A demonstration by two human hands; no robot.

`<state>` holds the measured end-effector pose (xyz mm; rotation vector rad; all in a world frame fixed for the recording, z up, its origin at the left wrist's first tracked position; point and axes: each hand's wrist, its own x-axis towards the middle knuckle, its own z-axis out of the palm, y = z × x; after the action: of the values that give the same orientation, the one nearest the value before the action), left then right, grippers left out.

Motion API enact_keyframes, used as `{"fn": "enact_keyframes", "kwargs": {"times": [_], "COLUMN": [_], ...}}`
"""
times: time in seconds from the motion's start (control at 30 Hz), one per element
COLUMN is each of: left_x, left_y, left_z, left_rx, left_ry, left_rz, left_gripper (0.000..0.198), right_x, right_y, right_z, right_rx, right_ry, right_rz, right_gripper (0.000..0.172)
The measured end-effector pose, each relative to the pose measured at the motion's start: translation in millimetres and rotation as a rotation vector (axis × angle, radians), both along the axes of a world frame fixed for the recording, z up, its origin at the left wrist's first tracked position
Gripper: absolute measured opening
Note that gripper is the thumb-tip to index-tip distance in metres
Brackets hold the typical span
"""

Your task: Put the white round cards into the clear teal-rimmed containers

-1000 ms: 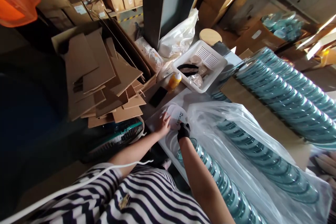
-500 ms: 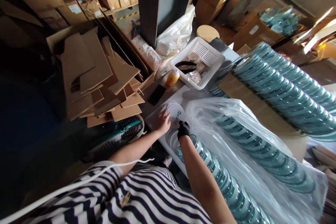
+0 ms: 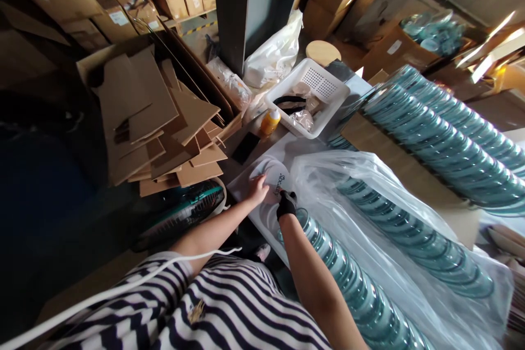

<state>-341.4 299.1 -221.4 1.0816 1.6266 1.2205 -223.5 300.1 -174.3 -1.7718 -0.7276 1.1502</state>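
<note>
A round pale disc (image 3: 274, 170) with dark lettering that seems to read "beauty" lies over the near end of the white work surface. My bare left hand (image 3: 257, 190) is at its near-left edge, fingers drawn together on the rim. At the lettering's lower end is my right hand (image 3: 286, 204), in a black glove with fingertips bare. Its fingers are curled in, and whatever they pinch is too small to make out. Just below the right hand begins a long row of nested bluish clear round pieces (image 3: 348, 268), running under my right forearm.
Clear plastic sheeting (image 3: 324, 175) covers another row of clear pieces. Beyond are a white basket (image 3: 328, 120) of small items, a yellow bottle (image 3: 270, 121) and a dark flat rectangle (image 3: 246, 147). To the left, cardboard pieces (image 3: 151, 98) overfill a box above a fan (image 3: 192, 210).
My left hand's fingers have gone from spread over the disc to closed together at its edge. My right hand stays nearly in place, its fingers still curled.
</note>
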Motion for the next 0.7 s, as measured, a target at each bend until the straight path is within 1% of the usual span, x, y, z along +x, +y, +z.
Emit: {"fn": "enact_keyframes", "kwargs": {"times": [0.13,0.23,0.43,0.6,0.7], "left_x": [1,2,3,2,1], "left_y": [-1,0,3,1,2], "left_z": [-6.4,-9.5,-8.3,-4.5,-0.4], "left_rx": [-0.058,-0.094,-0.111,-0.096,-0.077], "left_ry": [-0.06,-0.094,-0.103,-0.106,-0.11], "left_rz": [0.019,0.023,0.033,0.032,0.033], "left_gripper": [0.052,0.057,0.059,0.056,0.055], "right_x": [-6,-8,-1,2,-3], "right_y": [-4,-3,0,-3,-1], "right_z": [19.5,28.3,28.9,28.2,30.8], "right_rx": [-0.011,-0.041,-0.069,-0.017,0.024], "right_ry": [-0.046,-0.104,-0.16,-0.187,-0.171], "right_rz": [0.007,0.015,0.015,0.013,0.013], "right_gripper": [0.033,0.033,0.03,0.03,0.035]}}
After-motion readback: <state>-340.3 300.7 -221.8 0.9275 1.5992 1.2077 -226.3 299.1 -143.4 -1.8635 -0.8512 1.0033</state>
